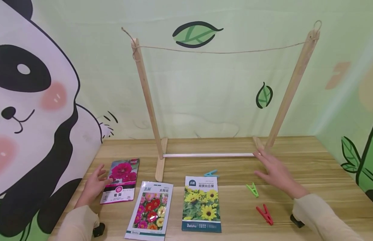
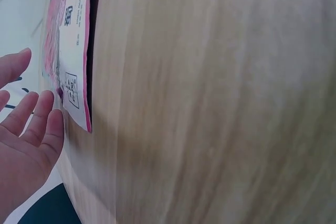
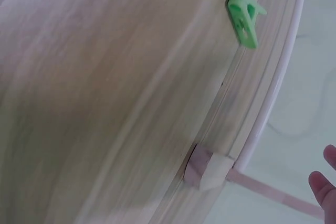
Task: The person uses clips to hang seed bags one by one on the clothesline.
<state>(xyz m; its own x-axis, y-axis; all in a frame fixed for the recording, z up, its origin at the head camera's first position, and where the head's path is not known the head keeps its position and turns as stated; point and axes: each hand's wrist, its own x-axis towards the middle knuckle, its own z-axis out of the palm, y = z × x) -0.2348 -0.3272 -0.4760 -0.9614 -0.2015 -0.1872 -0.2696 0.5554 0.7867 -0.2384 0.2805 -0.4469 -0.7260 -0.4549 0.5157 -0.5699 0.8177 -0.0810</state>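
My left hand point(image 1: 92, 186) is at the left edge of a seed packet with magenta flowers point(image 1: 120, 179), its fingers loosely spread. In the left wrist view the fingertips point(image 2: 44, 100) lie beside this packet point(image 2: 73, 51); contact is hard to tell. My right hand point(image 1: 277, 172) hovers with extended fingers by the right foot of a wooden stand, holding nothing. Beside it are a green clothespin point(image 1: 252, 189), a red clothespin point(image 1: 266, 214) and a blue clothespin point(image 1: 211, 173). Two more seed packets lie flat: one with mixed red and pink flowers point(image 1: 151, 211), one with yellow sunflowers point(image 1: 201, 204).
The stand has a left post point(image 1: 146, 97), a right post point(image 1: 292, 90) and a white rod point(image 1: 207, 155) low between them. A thin string point(image 1: 219, 52) spans the post tops, sagging slightly. Behind the wooden table point(image 1: 234, 227) hangs a panda-printed backdrop point(image 1: 192, 93).
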